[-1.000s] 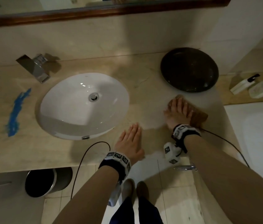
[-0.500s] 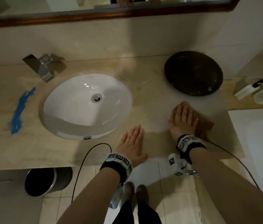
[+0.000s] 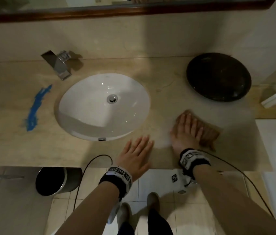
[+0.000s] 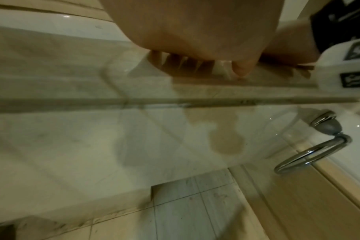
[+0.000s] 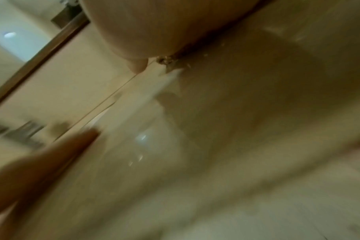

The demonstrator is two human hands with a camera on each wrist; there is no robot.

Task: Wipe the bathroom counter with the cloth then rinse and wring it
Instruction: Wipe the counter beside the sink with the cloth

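Status, wiping stage. I have my right hand [image 3: 187, 131] flat on the brown cloth [image 3: 206, 133], fingers straight and spread, pressing it to the tabletop [image 3: 164, 92], lower right of frame. Left hand [image 3: 136, 156] rests flat, fingers straight, holding nothing. Blue smear [image 3: 36, 107], far left, untouched. Outstanding, by my reckoning: left side, rinse at white basin [image 3: 89, 116], wring.
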